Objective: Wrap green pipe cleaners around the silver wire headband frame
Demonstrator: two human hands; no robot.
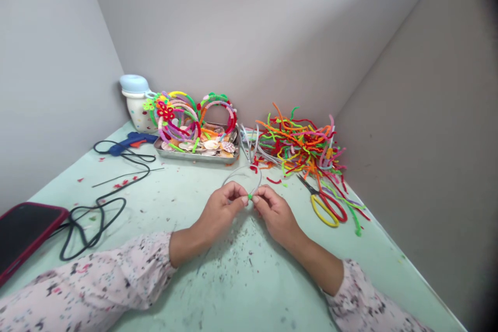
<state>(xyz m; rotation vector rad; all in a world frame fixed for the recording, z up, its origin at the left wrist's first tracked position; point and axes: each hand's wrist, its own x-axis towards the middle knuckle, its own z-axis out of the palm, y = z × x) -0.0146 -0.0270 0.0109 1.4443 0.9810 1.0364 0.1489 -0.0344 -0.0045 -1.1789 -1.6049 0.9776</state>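
My left hand (221,208) and my right hand (274,212) meet at the middle of the pale green table (167,202). Both pinch the end of a bare grey headband (238,172) that arches away from me. A small green bit of pipe cleaner (250,197) sits between my fingertips at that end. Both hands are closed around it. My forearms in flowered pink sleeves rest on the table.
A pile of coloured pipe cleaners (301,145) lies at the back right, with red-and-yellow scissors (324,205) beside it. A metal tray (196,154) holds wrapped headbands and shells. A blue glue gun (128,142), its black cord, a white jar (136,104) and a phone (25,233) sit left.
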